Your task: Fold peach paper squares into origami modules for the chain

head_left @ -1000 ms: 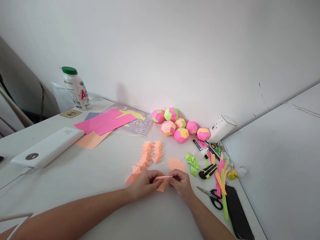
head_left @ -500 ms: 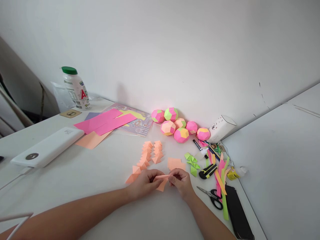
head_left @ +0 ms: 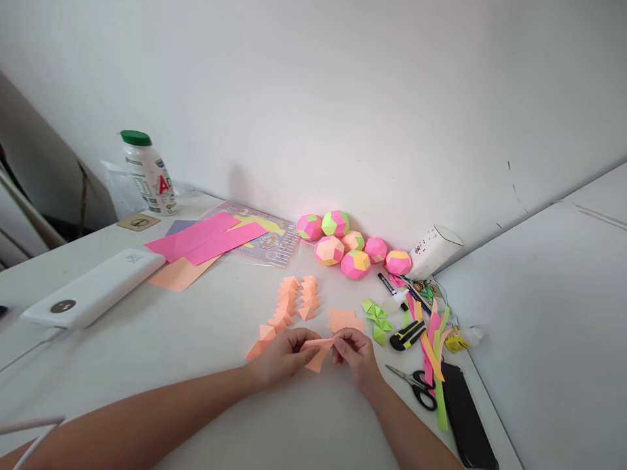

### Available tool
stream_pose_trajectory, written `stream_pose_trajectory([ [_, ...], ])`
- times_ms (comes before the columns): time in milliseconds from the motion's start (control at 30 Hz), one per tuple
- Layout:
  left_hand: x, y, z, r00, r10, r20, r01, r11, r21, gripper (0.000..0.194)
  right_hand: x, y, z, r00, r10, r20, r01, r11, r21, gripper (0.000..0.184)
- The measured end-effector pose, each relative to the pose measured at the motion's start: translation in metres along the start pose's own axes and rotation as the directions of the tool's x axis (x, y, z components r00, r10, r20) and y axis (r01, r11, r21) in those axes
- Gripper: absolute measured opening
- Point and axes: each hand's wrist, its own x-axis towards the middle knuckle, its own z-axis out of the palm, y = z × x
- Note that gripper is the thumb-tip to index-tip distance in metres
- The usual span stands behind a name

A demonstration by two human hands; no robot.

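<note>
A small peach paper piece (head_left: pixel 317 360) with a folded-over upper edge is held just above the white table. My left hand (head_left: pixel 287 356) pinches its left end, and my right hand (head_left: pixel 356 356) pinches the right end of the fold between thumb and fingers. Behind my left hand, folded peach paper units (head_left: pixel 287 303) lie in two overlapping rows. Flat peach paper pieces (head_left: pixel 344 319) lie just beyond my right hand. Folded green paper units (head_left: pixel 377 318) are to the right of those.
Scissors (head_left: pixel 416 385), a utility knife (head_left: pixel 407 335), paper strips (head_left: pixel 434 352) and a black phone-like slab (head_left: pixel 467 418) lie at right. Several paper balls (head_left: pixel 356 264) sit by the wall. At left are a white power bank (head_left: pixel 98 287), pink paper (head_left: pixel 206 238) and a bottle (head_left: pixel 149 176).
Both hands keep hold of the peach paper. My right hand's fingers have shifted slightly at the end of the fold; the rest looks the same.
</note>
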Motion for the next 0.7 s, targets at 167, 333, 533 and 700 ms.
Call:
stream_pose_trajectory([
  [167, 0.0008, 0.0003, -0.0011, 1.000, 0.001, -0.002, -0.001, 1.000, -0.008, 0.033, -0.0009, -0.0017, 0.0003, 1.000, 0.004, -0.026, -0.002, 0.999, 0.051, 0.021],
  [333, 0.0007, 0.0008, -0.0014, 1.000, 0.014, 0.013, -0.014, 1.000, -0.007, 0.030, -0.0016, -0.0012, 0.0011, 0.999, -0.003, 0.042, 0.003, 1.000, 0.018, 0.020],
  [533, 0.0005, -0.0005, -0.0022, 0.998, 0.012, 0.055, -0.012, 1.000, -0.004, 0.028, -0.0025, -0.0009, 0.0016, 0.997, -0.045, 0.060, 0.045, 0.999, 0.002, 0.019],
  [700, 0.0010, -0.0010, -0.0021, 0.998, 0.022, 0.057, -0.021, 1.000, -0.014, 0.031, -0.0053, -0.0032, 0.0045, 0.996, -0.032, 0.083, 0.035, 0.999, -0.040, 0.016],
])
